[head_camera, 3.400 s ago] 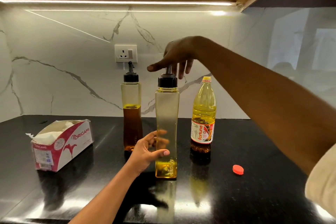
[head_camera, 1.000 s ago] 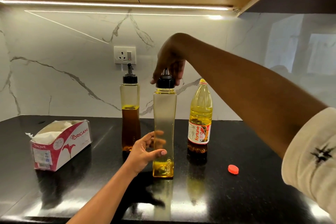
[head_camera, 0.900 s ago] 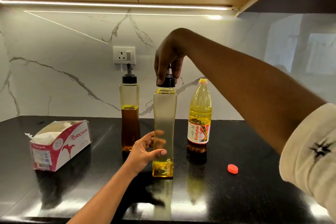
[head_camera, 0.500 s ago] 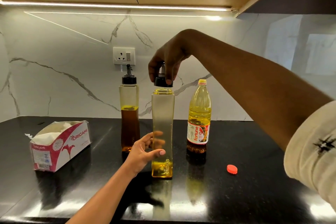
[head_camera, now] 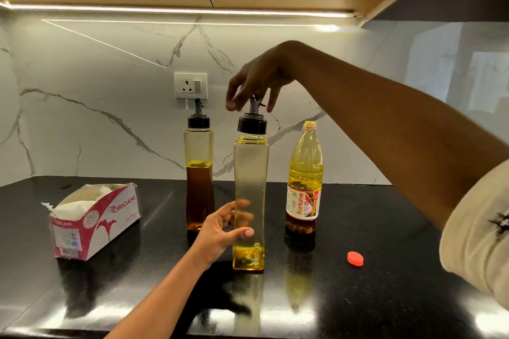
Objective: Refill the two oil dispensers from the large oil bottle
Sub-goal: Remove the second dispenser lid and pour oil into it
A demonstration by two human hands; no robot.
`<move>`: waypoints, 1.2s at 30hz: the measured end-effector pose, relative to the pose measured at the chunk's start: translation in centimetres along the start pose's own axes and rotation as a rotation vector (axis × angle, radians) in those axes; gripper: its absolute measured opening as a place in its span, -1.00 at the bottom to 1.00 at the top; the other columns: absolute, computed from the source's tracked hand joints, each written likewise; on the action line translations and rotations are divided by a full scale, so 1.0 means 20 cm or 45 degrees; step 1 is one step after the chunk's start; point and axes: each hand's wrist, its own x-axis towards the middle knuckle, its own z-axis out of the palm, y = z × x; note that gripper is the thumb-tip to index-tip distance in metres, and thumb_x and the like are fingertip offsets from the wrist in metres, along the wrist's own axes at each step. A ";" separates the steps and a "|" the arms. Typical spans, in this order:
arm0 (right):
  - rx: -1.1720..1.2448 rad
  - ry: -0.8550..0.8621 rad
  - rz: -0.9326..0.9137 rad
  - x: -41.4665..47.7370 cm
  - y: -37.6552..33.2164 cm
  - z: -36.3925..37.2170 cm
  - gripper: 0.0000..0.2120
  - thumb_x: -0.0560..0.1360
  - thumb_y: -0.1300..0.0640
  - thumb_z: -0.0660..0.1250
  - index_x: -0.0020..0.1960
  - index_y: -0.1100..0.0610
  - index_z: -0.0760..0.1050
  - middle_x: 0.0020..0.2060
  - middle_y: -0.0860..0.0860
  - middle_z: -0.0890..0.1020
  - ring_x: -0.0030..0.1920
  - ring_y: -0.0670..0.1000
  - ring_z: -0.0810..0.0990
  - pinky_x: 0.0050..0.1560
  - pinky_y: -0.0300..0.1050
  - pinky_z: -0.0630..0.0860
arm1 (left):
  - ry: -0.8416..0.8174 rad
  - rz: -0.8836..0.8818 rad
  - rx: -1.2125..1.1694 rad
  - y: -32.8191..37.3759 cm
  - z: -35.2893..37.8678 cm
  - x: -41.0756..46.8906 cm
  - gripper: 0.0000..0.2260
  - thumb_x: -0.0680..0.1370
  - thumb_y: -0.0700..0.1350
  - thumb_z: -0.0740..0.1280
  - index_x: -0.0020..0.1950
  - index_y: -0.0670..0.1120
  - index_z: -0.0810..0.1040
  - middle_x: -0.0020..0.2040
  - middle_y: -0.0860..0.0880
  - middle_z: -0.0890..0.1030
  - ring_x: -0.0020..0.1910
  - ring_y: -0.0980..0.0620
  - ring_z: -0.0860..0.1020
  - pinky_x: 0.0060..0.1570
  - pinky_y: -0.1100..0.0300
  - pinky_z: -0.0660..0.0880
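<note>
A tall clear dispenser (head_camera: 251, 173) with a little yellow oil at its bottom stands mid-counter. My left hand (head_camera: 220, 231) grips its lower body. My right hand (head_camera: 256, 85) pinches the spout of its black pourer cap (head_camera: 252, 125), which hangs just above the open neck, off the bottle. A second dispenser (head_camera: 199, 173), capped and about half full of dark oil, stands behind to the left. The large Fortune oil bottle (head_camera: 305, 173) stands uncapped to the right. Its red cap (head_camera: 355, 258) lies on the counter.
A pink and white Origami tissue box (head_camera: 93, 220) sits at the left on the black counter (head_camera: 385, 297). A marble backsplash with a wall socket (head_camera: 190, 85) rises behind. Wooden cabinets hang overhead.
My right hand unscrewed the black cap of the near dispenser and lifted it off the neck. My left hand kept holding the bottle still.
</note>
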 end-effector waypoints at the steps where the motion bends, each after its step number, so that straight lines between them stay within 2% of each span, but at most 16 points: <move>1: -0.012 0.043 0.100 0.01 -0.02 0.00 -0.34 0.23 -0.23 0.40 0.20 0.13 0.42 0.15 0.11 0.55 0.11 0.14 0.57 -0.03 0.06 0.57 | 0.000 0.000 -0.004 0.00 0.00 0.00 -0.35 0.19 0.13 0.62 0.23 0.06 0.55 0.07 -0.09 0.66 0.13 -0.06 0.62 -0.02 0.20 0.58; 4: -0.145 -0.044 0.369 0.05 -0.05 0.04 -0.28 0.23 -0.34 0.40 0.05 0.25 0.44 -0.03 0.20 0.66 -0.07 0.13 0.68 -0.05 -0.01 0.60 | 0.010 0.003 -0.001 0.00 0.00 0.00 -0.33 0.18 0.14 0.63 0.24 0.05 0.55 0.06 -0.08 0.67 0.11 -0.05 0.62 -0.04 0.20 0.58; 6: -0.183 -0.088 0.394 0.08 -0.06 0.05 -0.34 0.30 -0.23 0.45 0.13 0.27 0.47 -0.04 0.21 0.67 -0.08 0.11 0.68 0.03 -0.02 0.58 | 0.011 0.006 0.004 0.00 0.00 0.00 -0.31 0.17 0.15 0.63 0.24 0.05 0.55 0.05 -0.07 0.67 0.10 -0.04 0.63 -0.04 0.18 0.58; 8: -0.193 -0.100 0.324 0.07 -0.07 0.05 -0.49 0.34 -0.05 0.49 0.15 0.25 0.50 -0.01 0.18 0.66 -0.06 0.13 0.68 0.09 0.03 0.57 | 0.008 0.005 0.007 0.00 0.01 0.00 -0.31 0.16 0.15 0.63 0.25 0.04 0.54 0.06 -0.07 0.67 0.10 -0.04 0.62 -0.02 0.17 0.58; 10: -0.255 -0.134 0.206 0.05 -0.07 0.04 -0.63 0.35 0.09 0.49 0.11 0.19 0.53 -0.01 0.13 0.65 -0.03 0.12 0.67 -0.02 -0.03 0.61 | 0.008 0.004 0.008 0.00 0.00 0.00 -0.30 0.16 0.16 0.63 0.25 0.03 0.54 0.06 -0.07 0.67 0.11 -0.04 0.62 -0.01 0.18 0.58; 12: -0.317 -0.158 0.111 0.04 -0.07 0.03 -0.66 0.37 0.21 0.47 0.13 0.14 0.53 0.02 0.09 0.62 0.02 0.10 0.63 -0.17 -0.12 0.63 | 0.009 0.003 0.004 0.00 0.00 0.00 -0.29 0.16 0.16 0.63 0.26 0.02 0.53 0.06 -0.07 0.67 0.12 -0.05 0.62 -0.02 0.18 0.58; 15: -0.322 -0.161 0.009 0.03 -0.06 0.02 -0.62 0.36 0.32 0.45 0.13 0.11 0.51 0.13 0.10 0.58 0.02 0.07 0.61 -0.14 -0.11 0.63 | 0.015 0.003 0.000 0.00 0.00 0.00 -0.29 0.15 0.17 0.63 0.25 0.02 0.54 0.05 -0.08 0.66 0.11 -0.05 0.62 -0.02 0.18 0.58; 20: -0.211 -0.008 -0.031 -0.02 0.01 -0.03 -0.65 0.36 0.30 0.46 0.10 0.08 0.50 0.13 0.12 0.55 0.00 0.09 0.60 -0.10 -0.05 0.62 | 0.010 0.006 0.005 0.00 0.00 0.00 -0.29 0.15 0.17 0.63 0.25 0.03 0.54 0.05 -0.08 0.66 0.11 -0.05 0.62 -0.03 0.19 0.58; 25: 0.036 0.180 -0.060 -0.21 0.21 -0.02 -0.66 0.35 0.32 0.46 0.07 0.07 0.52 0.09 0.09 0.54 -0.02 0.09 0.61 -0.11 -0.07 0.63 | 0.007 0.019 0.029 -0.01 0.00 0.02 -0.30 0.16 0.18 0.62 0.25 0.05 0.53 0.07 -0.07 0.66 0.12 -0.04 0.62 -0.02 0.18 0.59; 28: 0.177 0.189 -0.030 -0.33 0.38 0.06 -0.65 0.37 0.33 0.45 0.10 0.08 0.52 0.07 0.07 0.55 -0.03 0.08 0.61 -0.17 -0.15 0.63 | 0.015 0.015 0.041 -0.02 0.01 0.03 -0.29 0.14 0.19 0.62 0.24 0.06 0.53 0.07 -0.07 0.66 0.11 -0.03 0.62 -0.02 0.19 0.58; 32: 0.245 0.146 0.126 -0.39 0.61 0.23 -0.63 0.37 0.27 0.46 0.14 0.09 0.48 0.06 0.06 0.52 -0.01 0.07 0.58 -0.20 -0.18 0.61 | 0.011 -0.012 0.043 -0.02 0.02 0.07 -0.27 0.11 0.19 0.63 0.23 0.07 0.54 0.08 -0.10 0.66 0.10 -0.02 0.63 -0.04 0.22 0.58; 36: 0.337 0.102 0.270 -0.38 0.84 0.43 -0.63 0.32 0.26 0.51 0.05 0.09 0.45 0.01 0.08 0.52 -0.05 0.07 0.59 -0.22 -0.16 0.61 | 0.027 -0.026 0.032 -0.03 0.05 0.13 -0.23 0.07 0.19 0.65 0.22 0.02 0.53 0.08 -0.13 0.66 0.06 -0.01 0.64 -0.05 0.25 0.57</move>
